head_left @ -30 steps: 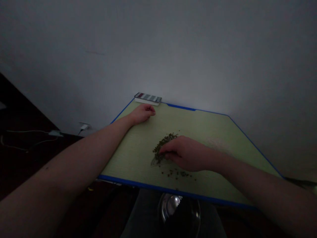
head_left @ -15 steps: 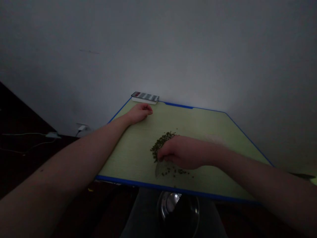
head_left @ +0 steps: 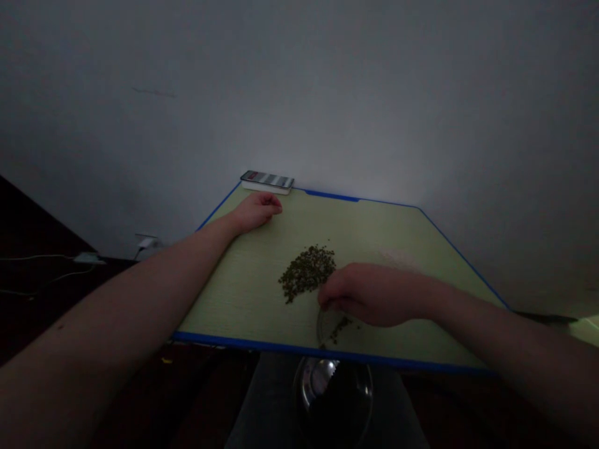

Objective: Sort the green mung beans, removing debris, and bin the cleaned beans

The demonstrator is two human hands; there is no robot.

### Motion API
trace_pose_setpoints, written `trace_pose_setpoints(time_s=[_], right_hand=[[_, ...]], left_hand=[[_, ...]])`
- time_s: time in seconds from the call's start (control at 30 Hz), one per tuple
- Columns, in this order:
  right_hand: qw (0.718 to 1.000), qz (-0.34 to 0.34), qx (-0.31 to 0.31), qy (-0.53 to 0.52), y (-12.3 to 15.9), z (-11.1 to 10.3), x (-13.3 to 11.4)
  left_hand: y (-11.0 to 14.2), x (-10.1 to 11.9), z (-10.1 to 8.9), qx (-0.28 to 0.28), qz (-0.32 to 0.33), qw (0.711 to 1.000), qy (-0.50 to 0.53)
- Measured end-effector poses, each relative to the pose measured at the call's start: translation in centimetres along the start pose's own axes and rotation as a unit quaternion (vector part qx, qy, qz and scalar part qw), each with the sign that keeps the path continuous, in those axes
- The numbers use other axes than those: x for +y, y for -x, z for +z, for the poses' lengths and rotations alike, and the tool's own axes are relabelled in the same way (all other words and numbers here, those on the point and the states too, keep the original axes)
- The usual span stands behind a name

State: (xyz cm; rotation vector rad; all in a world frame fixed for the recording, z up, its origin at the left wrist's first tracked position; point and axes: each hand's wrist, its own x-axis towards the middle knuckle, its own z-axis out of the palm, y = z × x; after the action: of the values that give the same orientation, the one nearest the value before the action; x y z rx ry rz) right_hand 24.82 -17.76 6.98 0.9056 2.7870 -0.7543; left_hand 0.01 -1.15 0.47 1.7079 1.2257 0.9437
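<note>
A pile of small dark greenish-brown grains lies spread on the pale green tabletop. Just to the right of it is my right hand, its fingers closed on the edge of a clear, round, dish-like piece. Several loose grains show through or beside this piece, near the front edge. My left hand rests at the far left of the table with its fingers curled in; I see nothing in them. The dim light hides the finer shape of the clear piece.
At the back left corner a phone lies on a white box. A shiny metal bowl sits in my lap below the blue table edge. Behind the table stands a wall, with a plug and cables at the left.
My right hand has moved right with the clear piece, away from the pile, uncovering more of it. The loose grains near the front are gathered closer together. My left hand stays in place.
</note>
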Motion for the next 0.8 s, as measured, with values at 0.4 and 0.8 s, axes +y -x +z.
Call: trace_pose_setpoints(time_s=[0.4, 0.8], right_hand=[[0.984, 0.155, 0.074, -0.050, 3.8, 2.5, 0.0], [0.961, 0.220, 0.094, -0.139, 5.7, 4.1, -1.1]], left_hand=[[0.0, 0.0, 0.0, 0.006, -0.007, 1.000, 0.009], [0.1, 0.1, 0.0, 0.018, -0.014, 1.000, 0.017]])
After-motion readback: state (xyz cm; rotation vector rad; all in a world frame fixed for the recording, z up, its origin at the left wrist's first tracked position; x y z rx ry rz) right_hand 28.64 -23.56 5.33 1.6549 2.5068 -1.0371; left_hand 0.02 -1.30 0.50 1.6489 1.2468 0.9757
